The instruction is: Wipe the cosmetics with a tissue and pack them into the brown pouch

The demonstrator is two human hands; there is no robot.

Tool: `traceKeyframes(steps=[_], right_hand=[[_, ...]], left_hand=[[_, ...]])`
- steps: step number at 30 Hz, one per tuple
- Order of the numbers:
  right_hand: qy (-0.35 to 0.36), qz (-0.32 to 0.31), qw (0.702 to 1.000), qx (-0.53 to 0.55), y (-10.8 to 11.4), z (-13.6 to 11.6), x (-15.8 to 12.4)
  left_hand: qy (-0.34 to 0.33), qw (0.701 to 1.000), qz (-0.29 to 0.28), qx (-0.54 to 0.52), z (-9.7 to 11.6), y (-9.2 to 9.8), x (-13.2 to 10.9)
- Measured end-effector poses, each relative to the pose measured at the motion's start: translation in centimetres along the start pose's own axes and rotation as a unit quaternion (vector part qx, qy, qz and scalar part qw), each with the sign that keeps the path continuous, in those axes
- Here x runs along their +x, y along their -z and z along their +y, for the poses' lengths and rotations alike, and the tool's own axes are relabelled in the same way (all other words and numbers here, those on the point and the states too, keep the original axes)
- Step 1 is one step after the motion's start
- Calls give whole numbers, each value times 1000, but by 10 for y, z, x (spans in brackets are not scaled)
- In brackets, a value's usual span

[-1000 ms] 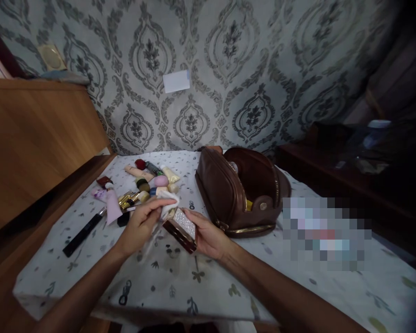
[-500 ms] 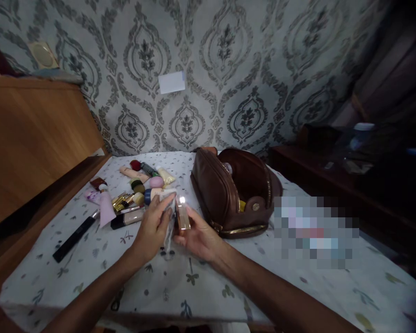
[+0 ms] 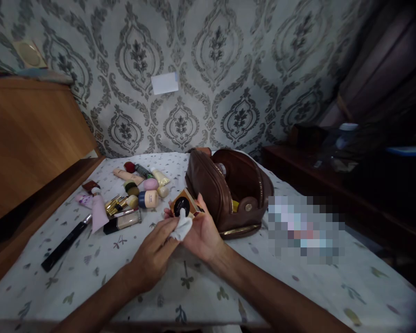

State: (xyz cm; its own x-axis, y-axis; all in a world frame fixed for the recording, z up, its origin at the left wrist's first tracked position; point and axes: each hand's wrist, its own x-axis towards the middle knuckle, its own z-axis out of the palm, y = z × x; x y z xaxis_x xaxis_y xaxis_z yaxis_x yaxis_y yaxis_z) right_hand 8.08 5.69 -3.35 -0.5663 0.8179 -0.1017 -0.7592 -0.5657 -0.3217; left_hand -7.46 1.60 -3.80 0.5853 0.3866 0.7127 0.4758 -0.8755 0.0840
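My right hand (image 3: 204, 233) is closed around a gold compact case (image 3: 190, 200) with a round black area on its face, tilted up toward me. My left hand (image 3: 156, 249) pinches a crumpled white wipe (image 3: 183, 227), whose tip touches the case near the black circle. Just beyond my hands stands an open brown leather makeup bag (image 3: 208, 189), its zipped mouth wide and a yellow item showing inside. Left of my hands lie a jar with a blue lid (image 3: 148, 199), a foundation bottle with a black cap (image 3: 123, 222) and a pink tube (image 3: 99, 212).
More cosmetics lie toward the back left, among them a pink egg-shaped sponge (image 3: 150, 184), a cream tube (image 3: 160, 176) and gold lipsticks (image 3: 116, 204). A black-handled brush (image 3: 65, 245) lies near the left edge. On the right, a blurred-out patch (image 3: 305, 231) covers part of the patterned tablecloth (image 3: 201, 286).
The gold case has turned so its black round face shows. My left hand has brought the wipe onto it. The view has shifted slightly to the right.
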Motion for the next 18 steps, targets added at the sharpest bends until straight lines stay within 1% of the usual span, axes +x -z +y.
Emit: traceKeyframes(steps=[4, 7, 9, 11, 14, 18], right_hand=[[-9, -6, 1000, 24, -2, 1, -3], [-18, -16, 1000, 19, -3, 3, -3], [-16, -19, 1000, 18, -3, 2, -2], [-4, -7, 999, 32, -3, 1, 0], [21, 20, 998, 48, -3, -2, 3], [25, 40, 998, 43, -3, -3, 6]], left_hand=[[41, 999, 14, 24, -11, 2, 5], [115, 993, 11, 39, -19, 3, 9], [146, 988, -4, 42, -21, 3, 8], [145, 988, -22, 53, -20, 3, 5], [122, 989, -41, 78, -14, 5, -4], [50, 993, -48, 91, -5, 8, -11]])
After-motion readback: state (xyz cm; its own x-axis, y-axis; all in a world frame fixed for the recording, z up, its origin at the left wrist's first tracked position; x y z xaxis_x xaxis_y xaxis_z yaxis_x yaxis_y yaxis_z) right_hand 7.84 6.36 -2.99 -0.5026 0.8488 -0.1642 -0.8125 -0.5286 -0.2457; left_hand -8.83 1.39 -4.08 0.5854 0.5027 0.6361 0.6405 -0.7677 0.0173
